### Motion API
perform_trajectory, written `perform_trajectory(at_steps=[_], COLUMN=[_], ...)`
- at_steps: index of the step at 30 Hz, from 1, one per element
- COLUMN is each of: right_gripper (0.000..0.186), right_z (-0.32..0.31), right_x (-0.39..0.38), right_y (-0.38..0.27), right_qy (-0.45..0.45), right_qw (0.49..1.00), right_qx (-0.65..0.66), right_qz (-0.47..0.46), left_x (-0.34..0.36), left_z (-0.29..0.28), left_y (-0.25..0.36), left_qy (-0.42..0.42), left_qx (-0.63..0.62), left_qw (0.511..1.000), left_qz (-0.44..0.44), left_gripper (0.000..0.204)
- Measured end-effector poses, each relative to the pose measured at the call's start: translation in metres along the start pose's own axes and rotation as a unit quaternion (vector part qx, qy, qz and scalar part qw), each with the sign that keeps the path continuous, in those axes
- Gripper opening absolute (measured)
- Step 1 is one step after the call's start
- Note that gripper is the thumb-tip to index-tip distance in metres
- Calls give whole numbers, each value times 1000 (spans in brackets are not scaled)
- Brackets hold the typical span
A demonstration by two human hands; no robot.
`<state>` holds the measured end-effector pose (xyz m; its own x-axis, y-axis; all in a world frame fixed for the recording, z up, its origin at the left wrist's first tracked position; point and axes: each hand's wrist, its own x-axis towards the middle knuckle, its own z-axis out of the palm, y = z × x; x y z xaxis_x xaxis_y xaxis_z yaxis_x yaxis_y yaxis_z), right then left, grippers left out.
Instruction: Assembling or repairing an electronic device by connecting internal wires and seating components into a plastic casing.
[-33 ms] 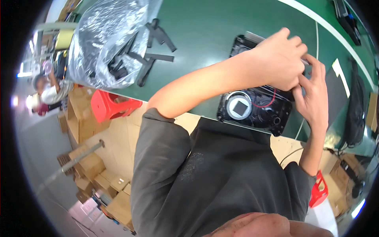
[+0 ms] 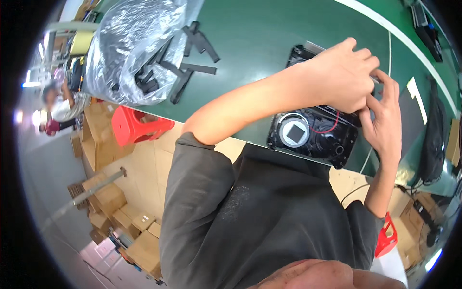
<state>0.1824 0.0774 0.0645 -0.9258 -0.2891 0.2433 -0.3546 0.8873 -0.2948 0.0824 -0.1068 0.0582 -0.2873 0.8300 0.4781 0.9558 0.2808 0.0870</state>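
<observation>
A black rectangular housing (image 2: pixel 315 150) lies on the green table right in front of me. Set in its near left part is a round speaker (image 2: pixel 294 133) with a pale disc and a dark square at its centre. A red wire (image 2: pixel 332 126) curves across the housing beside the speaker. My left hand (image 2: pixel 344 74) reaches over the far part, fingers bent and closed. My right hand (image 2: pixel 383 113) meets it at the housing's right side, thumb and fingers pinched together. Whatever sits between the fingertips is too small and hidden to make out.
A clear plastic bag (image 2: pixel 130 53) with black strips (image 2: pixel 202 45) spilling out lies at the far left. To the right are a dark flat sheet (image 2: pixel 410 113) and a black bag (image 2: pixel 431 139). A red stool (image 2: pixel 137 126) stands by the table's left edge.
The whole view has shifted slightly, so the table's contents sit a little lower and further right. Both hands keep nearly the same pose over the housing.
</observation>
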Motion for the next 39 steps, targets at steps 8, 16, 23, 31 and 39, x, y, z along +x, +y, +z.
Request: perform_trajectory(at_steps=[8, 16, 23, 31, 39], right_gripper=[17, 23, 23, 38, 32], right_z=[-4, -10, -28, -48, -22], right_x=[0, 4, 4, -14, -17], right_y=[3, 8, 20, 13, 59], right_qy=[-3, 45, 198, -56, -13], right_qw=[999, 998, 956, 835, 817], right_qx=[-35, 1, 217, 500, 539], right_qz=[-34, -46, 2, 223, 204], left_x=[-127, -181, -112, -13, -3], left_z=[-93, -80, -104, -55, -29], left_y=[-39, -42, -1, 44, 31], left_qy=[-70, -131, 15, -52, -74], left_qx=[250, 162, 111, 36, -32], left_qw=[881, 814, 942, 998, 997], left_qz=[-395, -542, -316, 6, -21], left_gripper=[51, 29, 6, 20, 29])
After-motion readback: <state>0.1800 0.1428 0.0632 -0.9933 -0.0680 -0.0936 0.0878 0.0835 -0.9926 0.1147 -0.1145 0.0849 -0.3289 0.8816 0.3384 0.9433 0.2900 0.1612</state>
